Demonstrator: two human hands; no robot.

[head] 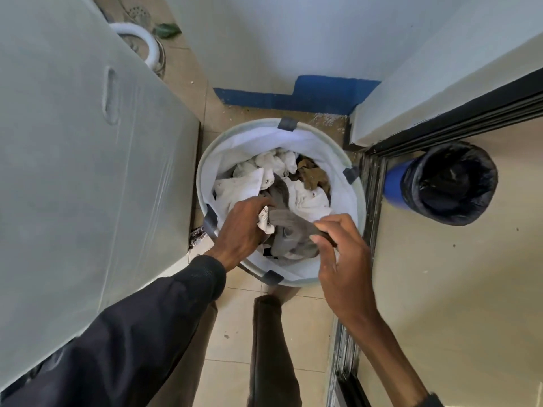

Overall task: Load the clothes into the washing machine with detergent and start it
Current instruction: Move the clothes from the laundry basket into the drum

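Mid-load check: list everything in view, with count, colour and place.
round laundry basket with white liner: one, pale rim, floor centre
crumpled white cloths: several, inside basket
grey garment: one, held over basket's near side
brown garment: one, basket's far right
washing machine under translucent cover: one, greyish, left
blue bin with black bag: one, right
white hose: one, upper left
left hand: one, grips printed white cloth
right hand: one, pinches grey garment

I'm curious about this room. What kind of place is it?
Probably a home laundry corner: a round laundry basket full of clothes, a big white appliance that may be the washing machine, and a lined bin.
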